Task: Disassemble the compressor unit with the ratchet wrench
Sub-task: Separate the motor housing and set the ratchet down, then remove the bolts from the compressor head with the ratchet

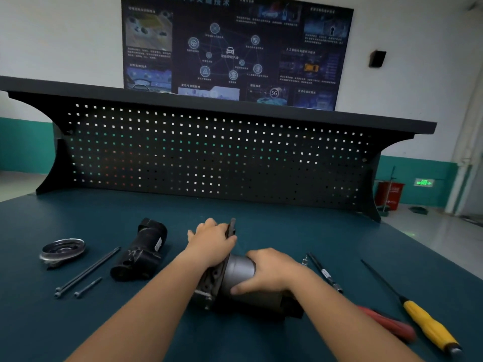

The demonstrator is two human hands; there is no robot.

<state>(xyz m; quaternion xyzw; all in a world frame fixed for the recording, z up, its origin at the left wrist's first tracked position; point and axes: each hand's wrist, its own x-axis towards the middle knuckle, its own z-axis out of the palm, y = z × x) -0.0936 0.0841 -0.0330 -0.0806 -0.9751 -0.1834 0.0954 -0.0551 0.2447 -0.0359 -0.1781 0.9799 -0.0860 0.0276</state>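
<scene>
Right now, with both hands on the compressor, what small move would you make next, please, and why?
Probably ease the end plate off the grey cylinder with the left hand: it grips that plate, the right hand steadies the cylinder, and long bolts lie loose on the green mat.

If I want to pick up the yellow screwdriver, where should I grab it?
Grab the yellow screwdriver by its fat yellow handle, probably from above and from the right. It lies flat on the table, and the black shaft is too thin to hold well. A red-handled tool lies close on its left, so that side is crowded.
</scene>
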